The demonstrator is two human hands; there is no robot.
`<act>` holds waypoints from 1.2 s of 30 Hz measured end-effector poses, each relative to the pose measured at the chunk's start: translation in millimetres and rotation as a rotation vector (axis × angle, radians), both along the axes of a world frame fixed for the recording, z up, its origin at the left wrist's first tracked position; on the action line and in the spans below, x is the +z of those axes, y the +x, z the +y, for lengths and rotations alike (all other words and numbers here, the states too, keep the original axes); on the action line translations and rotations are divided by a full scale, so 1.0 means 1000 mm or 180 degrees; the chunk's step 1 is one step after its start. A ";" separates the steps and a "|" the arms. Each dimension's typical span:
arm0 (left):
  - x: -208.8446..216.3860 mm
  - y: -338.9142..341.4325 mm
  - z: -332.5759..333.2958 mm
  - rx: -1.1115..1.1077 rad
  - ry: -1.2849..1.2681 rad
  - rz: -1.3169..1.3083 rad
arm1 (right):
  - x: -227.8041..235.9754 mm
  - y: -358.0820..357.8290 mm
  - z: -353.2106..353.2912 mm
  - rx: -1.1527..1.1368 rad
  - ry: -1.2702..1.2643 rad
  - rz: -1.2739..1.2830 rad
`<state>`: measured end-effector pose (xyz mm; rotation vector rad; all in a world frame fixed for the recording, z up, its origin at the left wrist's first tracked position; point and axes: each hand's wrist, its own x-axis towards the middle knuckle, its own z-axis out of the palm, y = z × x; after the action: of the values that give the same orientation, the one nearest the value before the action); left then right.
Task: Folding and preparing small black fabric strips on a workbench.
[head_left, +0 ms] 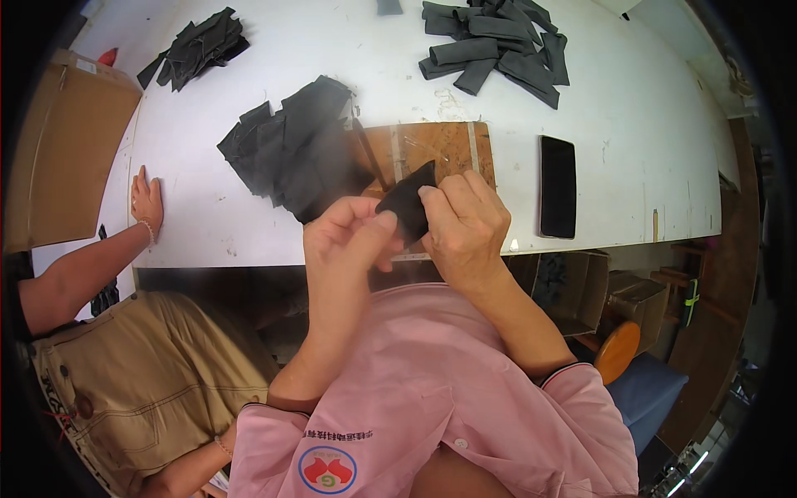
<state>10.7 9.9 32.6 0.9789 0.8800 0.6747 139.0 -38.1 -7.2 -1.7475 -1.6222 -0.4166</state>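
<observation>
Between my two hands, in front of my chest at the near edge of the white table [623,108], is a small piece of black fabric [407,203]. My left hand [353,232] pinches its lower left side between thumb and fingers. My right hand [465,220] is closed on its right side, the fingers curled. Just beyond lies a brown wooden board [452,149], partly covered by my hands and the cloth. A thin dark bar [371,153] slants over the board's left part. Left of it spreads a pile of flat black fabric pieces [290,145].
Folded dark fabric strips [498,50] are heaped at the far right, another black fabric pile [199,50] at the far left. A black phone [557,187] lies right of the board. At left, a co-worker's hand [145,203] rests on the table near a cardboard box [75,149].
</observation>
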 end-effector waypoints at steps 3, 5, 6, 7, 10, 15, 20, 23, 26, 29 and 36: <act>-0.002 -0.002 0.003 0.0055 -0.0348 -0.0213 | -0.004 0.002 0.003 -0.0073 0.0215 -0.0361; -0.003 -0.004 0.008 0.0045 -0.0406 -0.0169 | -0.004 0.002 0.003 0.0017 0.0196 -0.0473; -0.004 -0.004 0.009 0.0035 -0.0475 -0.0125 | -0.004 0.003 0.004 0.0021 0.0209 -0.0473; -0.005 -0.004 0.010 0.0040 -0.0462 -0.0127 | -0.004 0.004 0.004 0.0049 0.0202 -0.0531; -0.009 -0.004 0.009 0.0062 -0.0407 0.0027 | -0.003 0.004 0.004 0.0108 0.0150 -0.0630; -0.013 -0.004 0.005 0.0151 -0.0356 0.0079 | -0.003 0.008 0.008 0.0234 0.0205 -0.0746; -0.019 -0.004 0.005 0.0369 0.0468 0.0442 | 0.017 0.012 -0.003 0.0896 -0.0964 0.1131; -0.015 -0.004 -0.001 0.0349 0.0991 0.0463 | 0.035 0.006 -0.012 0.1121 -0.1060 0.1790; -0.023 -0.007 -0.009 0.0131 0.1462 0.0517 | 0.029 0.000 -0.013 0.1146 -0.0910 0.2316; -0.025 -0.004 -0.012 0.0206 0.1702 0.0827 | 0.024 -0.006 -0.010 0.1055 -0.0320 0.1784; -0.039 -0.003 -0.005 0.0938 0.2299 0.1092 | 0.007 -0.018 0.002 0.0682 -0.0268 0.0906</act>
<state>7.3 4.8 -6.1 1.6620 1.1205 1.1397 120.5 -36.2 -0.4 -1.5882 -1.6145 0.0026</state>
